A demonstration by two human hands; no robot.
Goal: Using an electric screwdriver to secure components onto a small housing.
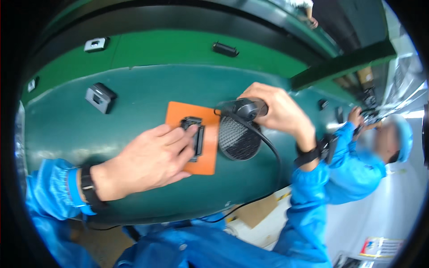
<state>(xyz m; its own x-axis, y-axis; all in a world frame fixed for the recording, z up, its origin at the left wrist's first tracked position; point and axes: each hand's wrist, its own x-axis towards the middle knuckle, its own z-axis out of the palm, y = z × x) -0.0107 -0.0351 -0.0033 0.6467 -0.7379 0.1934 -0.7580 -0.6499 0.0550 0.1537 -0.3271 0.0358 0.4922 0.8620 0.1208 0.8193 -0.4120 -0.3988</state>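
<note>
My left hand [149, 158] has its fingers curled onto a black rectangular device housing [199, 142], which lies on an orange mat [206, 167]. The fingers hide part of the housing. In my right hand [279, 109], closed around its body, is a dark corded electric screwdriver [246, 108]. I see it from its cord end; its tip is hidden. Just under and in front of the tool sits a round black dish [241, 142] with a gridded or ribbed surface, right of the mat. What is in the dish is too small to tell.
A grey-and-black device [102, 97] stands at the left of the green table. On the bright green belt beyond lie a white-and-black unit [96, 44] and a black part [225, 49]. The cord [278, 163] loops toward my lap. A co-worker [357, 165] in blue works at right.
</note>
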